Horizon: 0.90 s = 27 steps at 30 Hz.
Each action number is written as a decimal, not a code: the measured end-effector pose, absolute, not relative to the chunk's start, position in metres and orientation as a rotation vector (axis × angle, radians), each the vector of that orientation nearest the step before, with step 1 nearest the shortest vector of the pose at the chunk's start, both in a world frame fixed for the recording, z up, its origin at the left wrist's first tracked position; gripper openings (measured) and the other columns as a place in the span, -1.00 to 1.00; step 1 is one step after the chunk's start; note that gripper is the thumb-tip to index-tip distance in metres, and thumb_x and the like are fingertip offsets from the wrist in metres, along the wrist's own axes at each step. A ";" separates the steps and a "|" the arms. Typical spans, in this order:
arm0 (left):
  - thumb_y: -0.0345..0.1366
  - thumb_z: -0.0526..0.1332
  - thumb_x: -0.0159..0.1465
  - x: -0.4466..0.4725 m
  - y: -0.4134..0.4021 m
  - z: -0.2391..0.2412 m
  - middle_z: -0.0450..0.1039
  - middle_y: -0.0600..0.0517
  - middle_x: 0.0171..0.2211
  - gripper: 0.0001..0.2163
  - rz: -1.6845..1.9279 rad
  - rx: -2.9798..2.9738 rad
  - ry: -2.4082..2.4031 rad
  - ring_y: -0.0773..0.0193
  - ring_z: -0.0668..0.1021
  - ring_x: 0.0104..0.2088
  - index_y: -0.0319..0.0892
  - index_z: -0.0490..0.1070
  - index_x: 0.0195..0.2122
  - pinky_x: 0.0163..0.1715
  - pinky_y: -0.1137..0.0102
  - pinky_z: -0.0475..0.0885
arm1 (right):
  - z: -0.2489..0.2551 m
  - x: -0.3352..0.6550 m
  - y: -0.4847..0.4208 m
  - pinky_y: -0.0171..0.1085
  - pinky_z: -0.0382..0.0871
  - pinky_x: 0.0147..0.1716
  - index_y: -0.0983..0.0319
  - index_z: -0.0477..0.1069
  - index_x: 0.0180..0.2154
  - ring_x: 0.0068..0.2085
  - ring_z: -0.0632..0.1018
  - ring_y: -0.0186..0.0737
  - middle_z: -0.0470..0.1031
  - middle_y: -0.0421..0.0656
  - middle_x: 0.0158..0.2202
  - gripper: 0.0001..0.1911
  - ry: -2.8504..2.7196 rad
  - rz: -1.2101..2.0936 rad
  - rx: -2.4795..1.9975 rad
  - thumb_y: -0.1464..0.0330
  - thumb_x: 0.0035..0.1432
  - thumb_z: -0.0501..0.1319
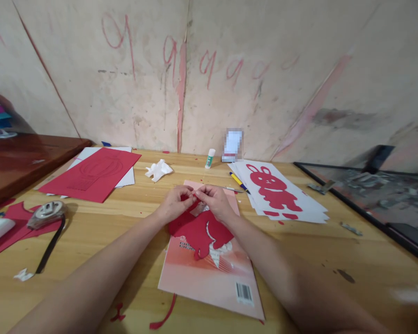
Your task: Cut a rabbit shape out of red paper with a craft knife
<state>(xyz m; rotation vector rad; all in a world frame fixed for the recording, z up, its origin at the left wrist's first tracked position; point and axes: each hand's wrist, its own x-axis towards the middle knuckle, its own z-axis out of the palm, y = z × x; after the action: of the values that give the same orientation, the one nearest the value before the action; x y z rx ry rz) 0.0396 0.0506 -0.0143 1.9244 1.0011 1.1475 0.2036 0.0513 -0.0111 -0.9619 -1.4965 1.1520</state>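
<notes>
My left hand (pixel 177 203) and my right hand (pixel 213 200) meet over a pink booklet (pixel 209 283) with a barcode. Between them they pinch the upper part of a red paper cutout (pixel 195 234), whose lower part hangs over the booklet with curved cut edges. The fingers of both hands are closed, thumbs and fingertips nearly touching. The exact spot gripped is partly hidden behind the fingers. A craft knife (pixel 238 181) with a yellow and dark blue handle lies just beyond my right hand, and a thin metal blade or tool (pixel 231 189) rests by the booklet's top edge.
White sheets (pixel 313 212) bearing a red paper rabbit (pixel 275 188) lie at right, near a glue stick (pixel 210 158) and phone (pixel 232 144). Left are red paper (pixel 101 171), crumpled tissue (pixel 159 170), a tape measure (pixel 48 213) and scraps (pixel 118 313). A dark-framed panel (pixel 369 213) borders the right.
</notes>
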 end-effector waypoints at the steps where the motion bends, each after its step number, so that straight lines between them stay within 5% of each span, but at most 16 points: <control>1: -0.26 0.21 0.17 0.040 0.050 -0.014 0.52 -0.02 -0.31 -0.83 1.146 1.927 0.994 0.19 0.53 -0.21 -0.17 0.41 -0.55 -0.12 0.29 0.38 | -0.011 0.203 0.051 -0.32 0.28 -0.45 0.23 0.45 -0.51 -0.46 0.42 -0.31 0.50 -0.20 -0.50 -0.76 -1.492 1.145 -0.963 0.17 -0.06 0.31; 15: -0.31 0.23 0.15 0.042 0.044 -0.007 0.50 -0.04 -0.20 -0.85 1.141 1.896 0.995 0.16 0.52 -0.14 -0.16 0.45 -0.55 0.00 0.26 0.33 | -0.003 0.198 0.048 -0.35 0.13 -0.57 0.23 0.38 -0.58 -0.60 0.27 -0.41 0.39 -0.27 -0.64 -0.71 -1.234 1.308 -0.935 0.16 -0.20 0.36; 27: -0.15 0.35 0.06 0.030 0.048 0.006 0.45 -0.09 -0.01 -0.82 1.281 1.600 0.949 0.08 0.45 0.04 -0.17 0.52 -0.48 0.14 0.20 0.20 | -0.012 0.200 0.055 -0.37 0.03 -0.67 0.24 0.38 -0.56 -0.68 0.24 -0.44 0.34 -0.29 -0.68 -0.63 -1.100 1.379 -0.989 0.10 -0.26 0.39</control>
<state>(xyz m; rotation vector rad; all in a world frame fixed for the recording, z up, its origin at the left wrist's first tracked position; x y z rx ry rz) 0.0302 0.0476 0.0059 1.6000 0.9490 1.2812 0.2000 0.0554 -0.0124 -0.9891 -1.0999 1.3791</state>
